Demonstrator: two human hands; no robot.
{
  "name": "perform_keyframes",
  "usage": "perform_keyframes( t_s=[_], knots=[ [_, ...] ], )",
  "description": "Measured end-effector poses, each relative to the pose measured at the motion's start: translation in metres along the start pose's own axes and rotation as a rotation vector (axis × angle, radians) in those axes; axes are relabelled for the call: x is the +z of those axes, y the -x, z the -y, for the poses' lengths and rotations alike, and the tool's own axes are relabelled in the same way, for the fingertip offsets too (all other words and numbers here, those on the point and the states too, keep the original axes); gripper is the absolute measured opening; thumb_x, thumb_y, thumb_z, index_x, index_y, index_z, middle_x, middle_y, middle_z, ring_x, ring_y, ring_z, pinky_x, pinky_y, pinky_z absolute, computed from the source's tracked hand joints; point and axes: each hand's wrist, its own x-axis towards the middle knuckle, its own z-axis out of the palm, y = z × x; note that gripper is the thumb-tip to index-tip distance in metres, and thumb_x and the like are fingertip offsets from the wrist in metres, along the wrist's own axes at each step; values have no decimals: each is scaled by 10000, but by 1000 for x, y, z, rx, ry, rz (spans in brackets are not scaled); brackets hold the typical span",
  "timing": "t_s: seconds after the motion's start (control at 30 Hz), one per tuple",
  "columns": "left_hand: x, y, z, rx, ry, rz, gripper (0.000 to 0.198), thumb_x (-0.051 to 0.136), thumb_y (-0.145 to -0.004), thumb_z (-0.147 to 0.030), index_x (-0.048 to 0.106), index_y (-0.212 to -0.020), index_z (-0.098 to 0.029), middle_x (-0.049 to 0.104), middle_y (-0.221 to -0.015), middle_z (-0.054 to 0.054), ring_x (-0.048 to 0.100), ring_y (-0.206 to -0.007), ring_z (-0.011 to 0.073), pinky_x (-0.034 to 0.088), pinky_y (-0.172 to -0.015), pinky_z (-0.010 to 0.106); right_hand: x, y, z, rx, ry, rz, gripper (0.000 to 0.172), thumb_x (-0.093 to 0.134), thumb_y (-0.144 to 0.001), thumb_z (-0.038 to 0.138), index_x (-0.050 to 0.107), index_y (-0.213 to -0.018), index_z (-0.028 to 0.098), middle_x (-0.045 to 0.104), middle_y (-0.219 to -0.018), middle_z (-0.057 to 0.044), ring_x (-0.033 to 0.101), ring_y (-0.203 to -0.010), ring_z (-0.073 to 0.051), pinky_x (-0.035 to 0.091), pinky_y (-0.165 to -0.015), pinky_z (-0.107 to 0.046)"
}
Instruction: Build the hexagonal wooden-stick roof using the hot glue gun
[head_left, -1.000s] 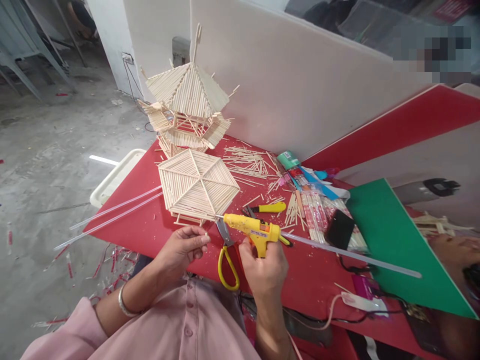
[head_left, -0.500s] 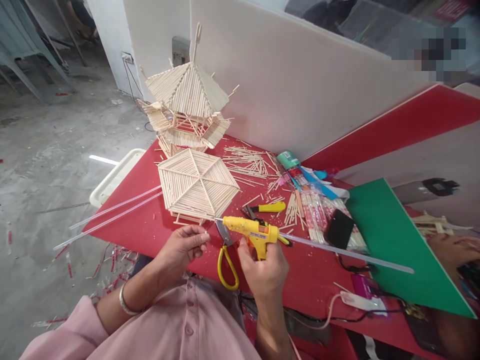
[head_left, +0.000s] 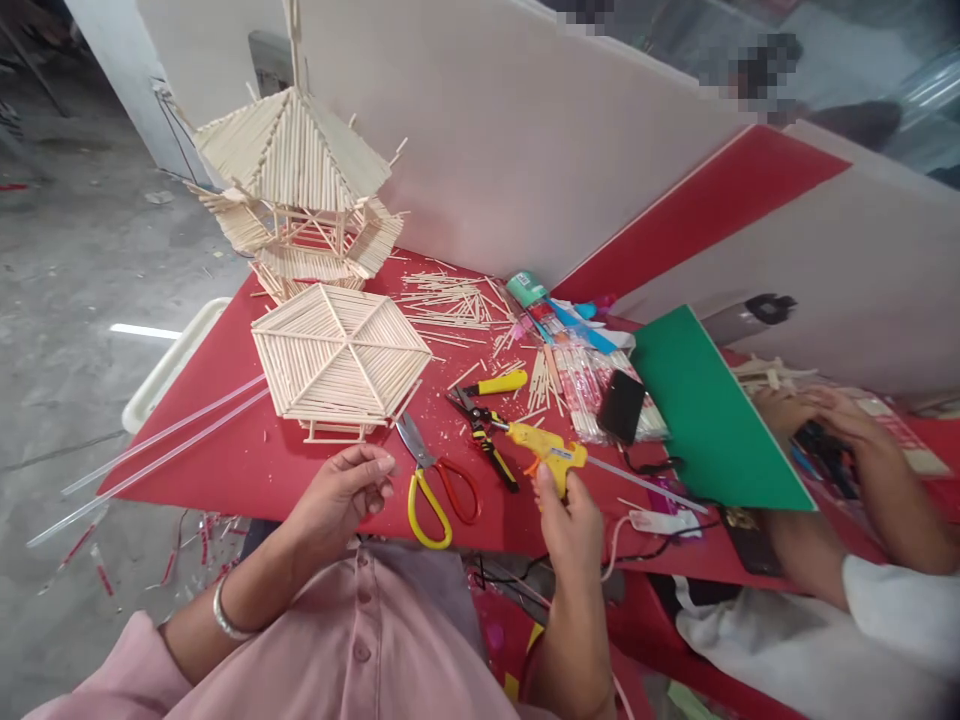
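Note:
My right hand (head_left: 574,525) is wrapped round the handle of a yellow hot glue gun (head_left: 546,447), whose nozzle points left; a long clear glue stick (head_left: 645,485) sticks out of its back. My left hand (head_left: 346,492) is pinched, thumb against forefinger, just below the hexagonal panel of wooden sticks (head_left: 341,350); what it holds, if anything, I cannot make out. Scissors (head_left: 427,465) with one yellow and one red handle lie between my hands. Right of them are black-and-yellow pliers (head_left: 491,455) and a yellow-handled cutting tool (head_left: 501,384).
A tiered pagoda model (head_left: 296,170) of sticks stands behind the panel. Loose sticks (head_left: 454,305), packed sticks (head_left: 581,385) and a black phone (head_left: 621,405) lie on the red table (head_left: 217,430). A green board (head_left: 720,420) stands at right; beyond it are another person's hands (head_left: 832,415).
The glue gun has moved right and down, away from the panel, in my right hand. My left hand stays pinched by the panel. The view has turned right, showing more of the other person.

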Motion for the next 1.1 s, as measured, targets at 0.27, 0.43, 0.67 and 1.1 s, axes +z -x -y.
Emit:
perform_keyframes(
  t_s=[0.27, 0.43, 0.67, 1.1],
  knots=[
    [9, 2, 10, -27, -44, 6, 473, 1007, -438, -361, 658, -668, -140, 658, -618, 4, 567, -496, 78, 404, -433, 160, 15, -1, -69, 21, 59, 56, 851, 311, -748, 941, 657, -880, 176, 696, -883, -124, 619, -818, -255, 460, -734, -336],
    [13, 0, 18, -56, -73, 19, 457, 993, -468, -374, 664, -679, -136, 647, -638, 3, 551, -503, 70, 391, -441, 160, 17, 5, -59, -157, 50, 183, 776, 317, -846, 879, 646, -844, 177, 665, -820, -81, 599, -757, -204, 465, -722, -308],
    [18, 1, 20, 0, -101, -1, 443, 954, -517, -399, 602, -613, -148, 527, -524, -32, 421, -479, 47, 322, -459, 163, 15, 6, -28, -433, 358, -162, 681, 363, -987, 696, 739, -912, 132, 661, -818, -142, 594, -758, -231, 432, -700, -342],
    [15, 10, 3, -16, 70, 7, 353, 895, -612, -327, 589, -648, -155, 432, -500, -67, 334, -460, 45, 276, -456, 187, 68, 70, 109, -1086, -300, -55, 142, 706, -901, 98, 718, -1000, 199, 678, -811, -21, 603, -762, -122, 513, -722, -263]
  ],
)
